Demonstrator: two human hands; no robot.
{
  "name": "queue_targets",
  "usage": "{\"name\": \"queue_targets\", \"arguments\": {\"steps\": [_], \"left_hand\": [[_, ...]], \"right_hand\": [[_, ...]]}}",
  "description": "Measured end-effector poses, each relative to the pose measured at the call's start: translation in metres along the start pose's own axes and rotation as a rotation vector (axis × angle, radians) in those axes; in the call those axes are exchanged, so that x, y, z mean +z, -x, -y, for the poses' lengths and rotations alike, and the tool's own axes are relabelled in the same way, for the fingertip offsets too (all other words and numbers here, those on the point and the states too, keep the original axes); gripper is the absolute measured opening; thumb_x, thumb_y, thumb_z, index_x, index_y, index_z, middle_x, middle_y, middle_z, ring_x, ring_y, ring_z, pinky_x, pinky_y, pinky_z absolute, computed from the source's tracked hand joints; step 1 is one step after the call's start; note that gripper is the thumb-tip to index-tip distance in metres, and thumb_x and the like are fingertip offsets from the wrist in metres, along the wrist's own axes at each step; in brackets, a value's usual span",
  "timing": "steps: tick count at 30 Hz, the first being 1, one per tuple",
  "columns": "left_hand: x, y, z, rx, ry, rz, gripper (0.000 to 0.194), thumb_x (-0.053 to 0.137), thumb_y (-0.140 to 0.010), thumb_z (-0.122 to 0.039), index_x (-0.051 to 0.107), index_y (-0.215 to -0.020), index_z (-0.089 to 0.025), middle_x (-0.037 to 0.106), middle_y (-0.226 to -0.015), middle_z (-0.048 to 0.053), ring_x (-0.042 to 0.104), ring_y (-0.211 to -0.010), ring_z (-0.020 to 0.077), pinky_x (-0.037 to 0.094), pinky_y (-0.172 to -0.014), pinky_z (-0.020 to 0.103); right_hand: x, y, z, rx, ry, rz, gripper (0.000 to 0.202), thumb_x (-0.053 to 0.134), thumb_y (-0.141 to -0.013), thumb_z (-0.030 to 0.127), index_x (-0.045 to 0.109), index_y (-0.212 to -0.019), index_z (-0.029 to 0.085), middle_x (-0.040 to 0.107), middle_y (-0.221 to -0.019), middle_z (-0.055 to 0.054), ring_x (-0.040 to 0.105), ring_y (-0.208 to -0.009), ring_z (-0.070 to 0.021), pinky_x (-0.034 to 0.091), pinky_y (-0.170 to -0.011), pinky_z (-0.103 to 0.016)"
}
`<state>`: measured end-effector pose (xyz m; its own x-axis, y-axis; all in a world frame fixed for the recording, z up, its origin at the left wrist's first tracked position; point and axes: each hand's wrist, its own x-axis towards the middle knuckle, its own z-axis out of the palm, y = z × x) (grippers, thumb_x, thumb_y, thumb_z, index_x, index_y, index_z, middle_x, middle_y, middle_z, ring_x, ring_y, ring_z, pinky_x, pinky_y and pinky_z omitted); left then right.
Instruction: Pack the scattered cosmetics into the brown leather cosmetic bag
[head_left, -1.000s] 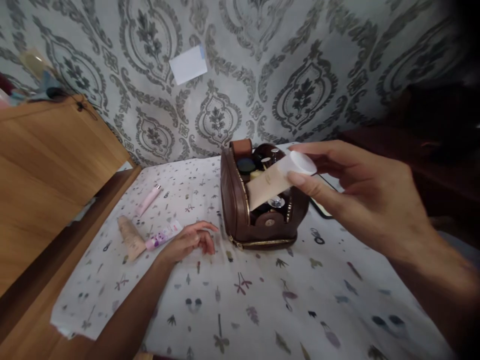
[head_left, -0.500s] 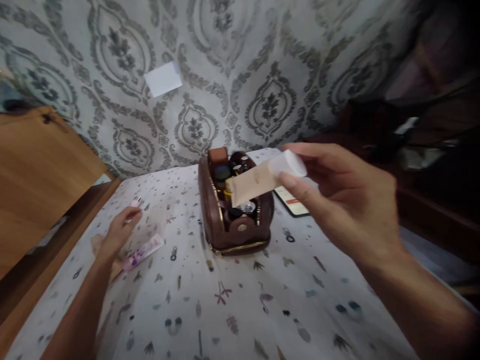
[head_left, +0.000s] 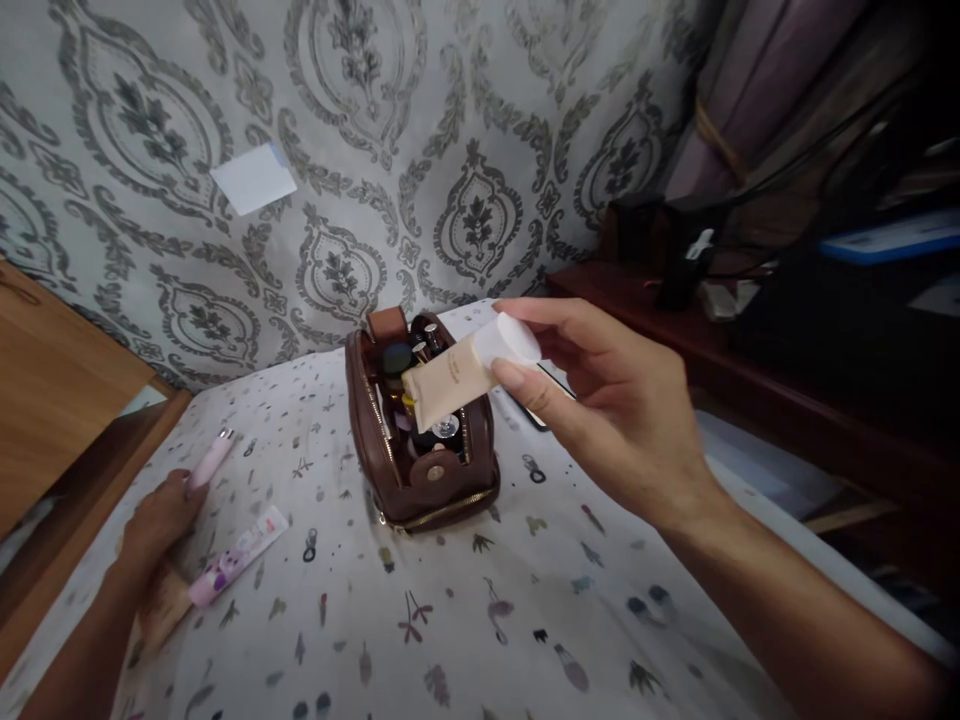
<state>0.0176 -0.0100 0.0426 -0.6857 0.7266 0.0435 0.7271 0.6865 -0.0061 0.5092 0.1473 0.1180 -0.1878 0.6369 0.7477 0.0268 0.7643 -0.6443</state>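
My right hand pinches the white cap of a beige cosmetic tube between thumb and fingers. That tube is tilted, its flat end pointing down-left over an unzipped brown toiletry bag. Inside the bag are several bottles and jars, partly covered by the tube. At the left, my left hand has bent fingers at the near end of a slim pink bottle with a shiny tip, lying on the cloth. Close by lies a pink-and-white squeeze tube. A beige item lies partly under the left forearm.
A phone lies behind my right hand, mostly covered. The patterned white sheet runs up to a papered wall with a white card. A wooden panel borders the left, a dark shelf the right.
The view has swung to the right. My left hand has drawn back towards me along the slim pink bottle, exposing more of it. The right hand still holds the beige tube above the bag.
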Motion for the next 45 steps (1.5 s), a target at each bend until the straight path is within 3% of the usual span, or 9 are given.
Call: {"name": "queue_targets", "arguments": {"steps": [3, 5, 11, 20, 28, 34, 39, 45], "left_hand": [[-0.006, 0.004, -0.010, -0.036, -0.116, 0.081, 0.055, 0.035, -0.091, -0.047, 0.051, -0.124, -0.006, 0.065, -0.120, 0.028, 0.065, -0.106, 0.0401, 0.049, -0.077, 0.040], [-0.009, 0.008, -0.015, -0.019, -0.131, 0.097, 0.056, 0.030, -0.094, -0.045, 0.050, -0.125, -0.004, 0.062, -0.125, 0.031, 0.063, -0.110, 0.0416, 0.048, -0.079, 0.041], [-0.004, 0.015, -0.015, 0.033, -0.174, 0.027, 0.050, 0.026, -0.097, -0.044, 0.053, -0.119, -0.008, 0.065, -0.117, 0.026, 0.063, -0.105, 0.0423, 0.048, -0.077, 0.044], [0.007, 0.009, -0.015, -0.074, -0.263, 0.046, 0.046, 0.023, -0.100, -0.039, 0.051, -0.122, -0.011, 0.062, -0.124, 0.022, 0.061, -0.111, 0.0373, 0.051, -0.082, 0.045], [0.007, 0.009, -0.014, -0.076, -0.270, 0.038, 0.045, 0.025, -0.100, -0.037, 0.051, -0.124, -0.009, 0.062, -0.125, 0.024, 0.061, -0.113, 0.0378, 0.051, -0.083, 0.044], [0.009, 0.009, -0.012, -0.065, -0.272, 0.032, 0.045, 0.024, -0.100, -0.037, 0.053, -0.122, -0.009, 0.063, -0.124, 0.024, 0.061, -0.111, 0.0380, 0.051, -0.083, 0.044], [0.010, 0.009, -0.012, -0.056, -0.283, 0.000, 0.044, 0.025, -0.100, -0.036, 0.054, -0.120, -0.009, 0.064, -0.120, 0.024, 0.062, -0.109, 0.0376, 0.051, -0.082, 0.045], [0.007, 0.011, -0.016, -0.078, -0.277, 0.045, 0.045, 0.023, -0.100, -0.036, 0.052, -0.122, -0.009, 0.062, -0.123, 0.024, 0.060, -0.113, 0.0380, 0.050, -0.085, 0.045]], "right_hand": [[0.002, -0.001, -0.002, 0.002, 0.028, 0.031, 0.028, 0.064, -0.092, 0.036, 0.065, -0.117, 0.024, 0.069, -0.114, -0.007, 0.065, -0.101, -0.0223, 0.055, -0.088, -0.038], [0.005, -0.003, -0.003, -0.012, 0.052, 0.081, 0.028, 0.063, -0.092, 0.037, 0.065, -0.116, 0.022, 0.069, -0.112, -0.007, 0.065, -0.100, -0.0226, 0.055, -0.086, -0.038], [0.019, -0.017, -0.003, -0.064, 0.101, 0.289, 0.022, 0.062, -0.091, 0.032, 0.066, -0.108, 0.018, 0.070, -0.101, -0.006, 0.064, -0.089, -0.0210, 0.050, -0.078, -0.032], [0.046, -0.025, 0.006, 0.008, 0.248, 0.550, 0.011, 0.060, -0.088, 0.021, 0.067, -0.095, 0.016, 0.065, -0.082, -0.002, 0.056, -0.072, -0.0158, 0.038, -0.065, -0.026], [0.052, -0.021, 0.004, 0.075, 0.331, 0.698, 0.008, 0.061, -0.088, 0.019, 0.066, -0.093, 0.016, 0.067, -0.086, -0.003, 0.058, -0.076, -0.0168, 0.036, -0.068, -0.027], [0.054, -0.017, 0.004, 0.052, 0.433, 0.823, 0.005, 0.063, -0.087, 0.020, 0.065, -0.088, 0.016, 0.065, -0.077, -0.004, 0.057, -0.071, -0.0172, 0.033, -0.063, -0.027], [0.057, -0.015, 0.006, 0.055, 0.503, 0.880, 0.011, 0.065, -0.088, 0.023, 0.066, -0.096, 0.015, 0.067, -0.083, -0.007, 0.062, -0.076, -0.0197, 0.035, -0.065, -0.027], [0.057, -0.016, 0.010, 0.038, 0.574, 0.929, 0.017, 0.060, -0.092, 0.026, 0.065, -0.104, 0.014, 0.069, -0.092, -0.010, 0.065, -0.085, -0.0242, 0.039, -0.067, -0.029]]}}
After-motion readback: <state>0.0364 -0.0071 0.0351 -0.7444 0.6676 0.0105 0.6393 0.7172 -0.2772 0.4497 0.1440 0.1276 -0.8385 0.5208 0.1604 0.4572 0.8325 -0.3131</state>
